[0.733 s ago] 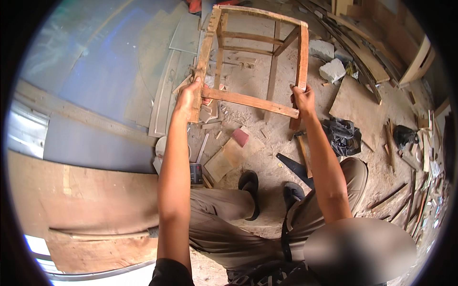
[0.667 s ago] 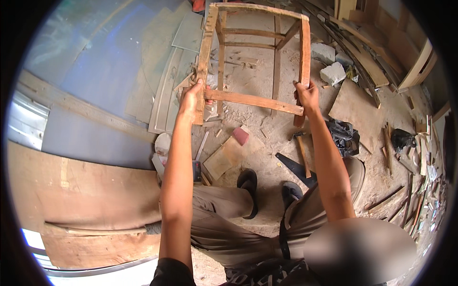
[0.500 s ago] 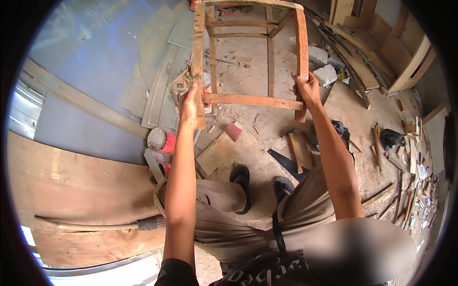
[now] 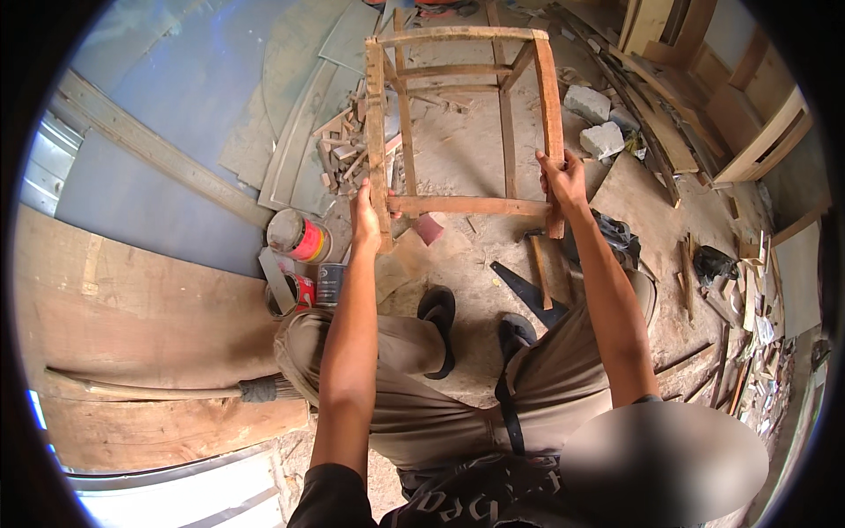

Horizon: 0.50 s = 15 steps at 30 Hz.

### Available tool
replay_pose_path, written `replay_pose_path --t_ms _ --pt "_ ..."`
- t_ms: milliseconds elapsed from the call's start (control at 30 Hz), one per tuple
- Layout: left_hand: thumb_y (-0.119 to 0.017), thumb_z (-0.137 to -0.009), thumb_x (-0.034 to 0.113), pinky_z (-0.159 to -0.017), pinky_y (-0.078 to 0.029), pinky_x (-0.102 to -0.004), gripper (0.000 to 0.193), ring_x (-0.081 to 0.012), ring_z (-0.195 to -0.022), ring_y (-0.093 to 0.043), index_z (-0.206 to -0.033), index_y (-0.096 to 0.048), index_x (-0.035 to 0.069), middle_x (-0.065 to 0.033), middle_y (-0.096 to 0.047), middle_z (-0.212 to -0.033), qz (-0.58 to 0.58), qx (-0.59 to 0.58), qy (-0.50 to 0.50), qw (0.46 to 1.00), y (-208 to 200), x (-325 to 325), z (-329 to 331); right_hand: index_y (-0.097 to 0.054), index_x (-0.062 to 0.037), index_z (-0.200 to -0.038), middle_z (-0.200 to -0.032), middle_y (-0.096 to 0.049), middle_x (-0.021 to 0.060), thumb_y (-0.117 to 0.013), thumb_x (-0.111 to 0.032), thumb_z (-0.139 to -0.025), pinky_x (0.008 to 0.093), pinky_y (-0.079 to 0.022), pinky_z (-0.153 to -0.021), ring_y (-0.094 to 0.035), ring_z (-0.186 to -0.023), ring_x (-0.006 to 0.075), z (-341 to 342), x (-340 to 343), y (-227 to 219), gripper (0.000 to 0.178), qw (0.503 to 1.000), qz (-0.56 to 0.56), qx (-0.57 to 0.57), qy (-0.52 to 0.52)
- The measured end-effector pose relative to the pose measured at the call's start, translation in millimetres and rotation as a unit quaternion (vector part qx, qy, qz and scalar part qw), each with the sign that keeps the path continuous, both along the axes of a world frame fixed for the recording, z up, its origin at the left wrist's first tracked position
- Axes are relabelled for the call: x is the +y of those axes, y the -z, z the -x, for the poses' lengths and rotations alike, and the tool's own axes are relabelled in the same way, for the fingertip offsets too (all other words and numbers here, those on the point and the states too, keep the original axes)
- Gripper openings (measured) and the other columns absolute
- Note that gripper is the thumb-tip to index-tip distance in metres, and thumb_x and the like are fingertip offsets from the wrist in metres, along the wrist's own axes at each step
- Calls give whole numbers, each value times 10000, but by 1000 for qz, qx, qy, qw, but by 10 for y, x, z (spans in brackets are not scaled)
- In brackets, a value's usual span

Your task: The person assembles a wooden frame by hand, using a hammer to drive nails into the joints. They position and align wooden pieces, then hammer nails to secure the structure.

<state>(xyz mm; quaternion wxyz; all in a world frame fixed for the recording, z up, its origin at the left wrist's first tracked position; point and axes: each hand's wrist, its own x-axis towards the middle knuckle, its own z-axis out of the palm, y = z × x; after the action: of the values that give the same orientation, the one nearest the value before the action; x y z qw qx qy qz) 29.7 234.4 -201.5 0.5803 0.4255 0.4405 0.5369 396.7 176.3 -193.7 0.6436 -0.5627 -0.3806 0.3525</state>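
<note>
A bare wooden stool or chair frame [image 4: 471,205] is held up in front of me, its legs and crossbars showing. My left hand [image 4: 365,217] is closed around the left near leg, close to its lower end. On the other side, my right hand [image 4: 565,182] grips the right near leg just above the joint with the lower crossbar. Both arms are stretched forward over my knees. Part of the fingers of each hand is hidden behind the wood.
A handsaw [image 4: 526,292] and a hammer [image 4: 541,275] lie by my right foot. Paint cans [image 4: 308,239] stand left of my left arm. Wood offcuts [image 4: 339,150], concrete blocks [image 4: 602,140] and planks surround the frame. A broom [image 4: 176,388] rests on a wooden board.
The frame sits lower in view, so its whole top bar now shows. Both hands keep their grip on its legs. A dark can beside the paint cans has come into sight.
</note>
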Motion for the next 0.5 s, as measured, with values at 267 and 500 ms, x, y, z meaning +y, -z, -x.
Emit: replay_pose_path --t_ms 267,500 --pt "-399 -970 516 -588 -503 -341 571 -201 -667 -623 -904 -642 4 -95 -653 -762 -68 3 -106 992 239 -41 25 -543 -33 -842 -591 -532 -9 -735 -314 -877 234 -380 -389 -482 -441 64 133 130 -36 342 998 -62 -22 6" --pt "-384 -947 638 -713 -471 -319 718 -182 -709 -613 -818 -666 -10 -90 -663 -744 48 141 -42 988 558 -168 136 -574 3 -829 -544 -530 8 -743 -368 -861 250 -375 -387 -479 -426 79 127 4 239 410 997 8 -69 12"
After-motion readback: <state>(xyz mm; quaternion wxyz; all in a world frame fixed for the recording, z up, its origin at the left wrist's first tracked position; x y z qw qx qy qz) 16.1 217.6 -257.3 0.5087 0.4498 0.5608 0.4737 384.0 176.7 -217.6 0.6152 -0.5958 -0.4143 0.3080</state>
